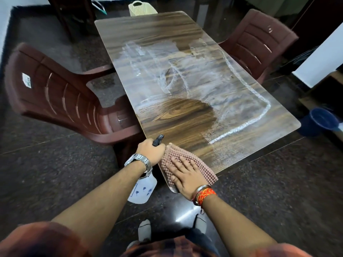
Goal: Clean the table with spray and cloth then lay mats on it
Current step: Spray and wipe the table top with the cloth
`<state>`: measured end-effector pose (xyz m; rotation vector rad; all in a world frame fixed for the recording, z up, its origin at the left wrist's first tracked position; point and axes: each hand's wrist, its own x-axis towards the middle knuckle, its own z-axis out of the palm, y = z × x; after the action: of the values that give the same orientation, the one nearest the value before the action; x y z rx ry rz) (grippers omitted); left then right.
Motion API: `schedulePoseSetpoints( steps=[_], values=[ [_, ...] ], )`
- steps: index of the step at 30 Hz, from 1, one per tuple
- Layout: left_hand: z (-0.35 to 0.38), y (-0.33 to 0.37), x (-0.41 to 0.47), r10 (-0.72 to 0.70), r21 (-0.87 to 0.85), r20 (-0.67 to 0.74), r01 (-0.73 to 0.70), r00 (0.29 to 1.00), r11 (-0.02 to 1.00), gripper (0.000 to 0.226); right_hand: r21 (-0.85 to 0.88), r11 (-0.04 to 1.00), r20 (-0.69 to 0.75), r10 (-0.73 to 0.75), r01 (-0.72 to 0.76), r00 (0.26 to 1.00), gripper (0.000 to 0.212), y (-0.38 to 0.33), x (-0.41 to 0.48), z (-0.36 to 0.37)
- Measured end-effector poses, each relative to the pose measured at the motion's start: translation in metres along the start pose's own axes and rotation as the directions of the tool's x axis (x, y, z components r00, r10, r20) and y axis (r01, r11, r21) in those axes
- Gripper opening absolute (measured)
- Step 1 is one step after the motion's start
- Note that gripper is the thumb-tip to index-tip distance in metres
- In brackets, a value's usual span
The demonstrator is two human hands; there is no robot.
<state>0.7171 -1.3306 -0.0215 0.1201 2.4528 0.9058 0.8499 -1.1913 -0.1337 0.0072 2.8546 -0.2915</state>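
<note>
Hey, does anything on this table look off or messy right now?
Yes. White foamy streaks loop across the middle and right of the table, cleaner not yet wiped. Only the dark patch ahead of the cloth looks clean.

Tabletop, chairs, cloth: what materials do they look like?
Tabletop: glossy wood-grain laminate, probably; repeated grain print, window glare, thin pale edge. Chairs: moulded maroon plastic, one-piece slatted backs with sheen. Cloth under the right hand: pinkish waffle-textured fabric, matte; fibre unclear.
</note>
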Motion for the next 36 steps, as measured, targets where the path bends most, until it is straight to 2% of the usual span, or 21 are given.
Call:
schedulePoseSetpoints(
  steps=[4,7,9,11,13,15,16,18,21,23,26,27,29,31,33,34,36],
  values=[
    [0.018,0.019,-0.004,-0.052,-0.025,-0.035,0.052,0.998,0.998,0.023,0.003,0.97,-0.046,0.244,-0.244,0.969,0.062,0.079,0.0,-0.015],
    [0.036,0.032,-0.008,-0.096,-0.019,-0.061,0.095,0.994,0.995,0.022,0.067,0.888,-0.017,0.456,-0.454,0.89,0.053,0.15,-0.006,-0.025],
    [0.05,0.04,-0.009,-0.125,-0.022,-0.087,0.124,0.988,0.992,0.023,0.084,0.858,0.005,0.508,-0.506,0.862,0.053,0.17,-0.007,-0.029],
    [0.062,0.05,-0.011,-0.155,-0.023,-0.135,0.153,0.979,0.988,0.025,0.092,0.862,-0.015,0.502,-0.499,0.865,0.055,0.162,-0.005,-0.026],
    [0.068,0.054,-0.014,-0.167,-0.035,-0.177,0.163,0.97,0.986,0.026,0.097,0.926,-0.064,0.372,-0.365,0.926,0.057,0.13,-0.006,-0.025],
    [0.08,0.064,-0.017,-0.174,-0.038,-0.212,0.17,0.962,0.985,0.025,0.061,0.994,-0.059,0.09,-0.086,0.994,0.054,0.107,-0.005,-0.021],
    [0.085,0.068,-0.019,-0.175,-0.027,-0.222,0.173,0.959,0.985,0.026,0.021,0.998,-0.016,-0.061,0.061,0.998,0.053,0.097,-0.004,-0.019],
    [0.089,0.073,-0.018,-0.176,-0.014,-0.233,0.177,0.957,0.984,0.03,-0.001,0.967,0.057,-0.256,0.257,0.965,0.051,0.084,-0.005,-0.017],
    [0.09,0.082,-0.009,-0.19,-0.016,-0.244,0.192,0.951,0.981,0.032,0.024,0.936,0.033,-0.353,0.352,0.935,0.051,0.108,0.011,-0.025],
    [0.088,0.09,-0.003,-0.173,-0.015,-0.235,0.174,0.956,0.985,0.03,0.001,0.964,-0.002,-0.266,0.266,0.964,0.053,0.137,0.024,-0.033],
    [0.086,0.099,0.007,-0.189,-0.044,-0.226,0.184,0.956,0.982,0.024,0.034,0.998,-0.067,0.06,-0.058,0.996,0.053,0.194,0.04,-0.045],
    [0.086,0.101,0.009,-0.195,-0.047,-0.217,0.189,0.956,0.981,0.024,0.07,0.98,-0.086,0.192,-0.186,0.978,0.053,0.213,0.042,-0.049],
    [0.083,0.108,0.019,-0.2,-0.059,-0.206,0.192,0.958,0.98,0.024,0.156,0.895,-0.087,0.435,-0.419,0.896,0.053,0.246,0.046,-0.059],
    [0.083,0.115,0.028,-0.189,-0.066,-0.203,0.179,0.961,0.982,0.024,0.243,0.804,-0.059,0.57,-0.542,0.819,0.053,0.257,0.051,-0.062],
    [0.085,0.12,0.033,-0.193,-0.067,-0.196,0.183,0.961,0.981,0.022,0.226,0.805,-0.07,0.575,-0.549,0.815,0.054,0.24,0.054,-0.061],
    [0.087,0.121,0.036,-0.197,-0.068,-0.193,0.187,0.961,0.98,0.022,0.19,0.852,-0.094,0.51,-0.487,0.855,0.054,0.226,0.055,-0.059],
    [0.09,0.124,0.044,-0.211,-0.069,-0.187,0.201,0.96,0.977,0.023,0.109,0.969,-0.102,0.234,-0.223,0.967,0.055,0.193,0.058,-0.054]
  ],
)
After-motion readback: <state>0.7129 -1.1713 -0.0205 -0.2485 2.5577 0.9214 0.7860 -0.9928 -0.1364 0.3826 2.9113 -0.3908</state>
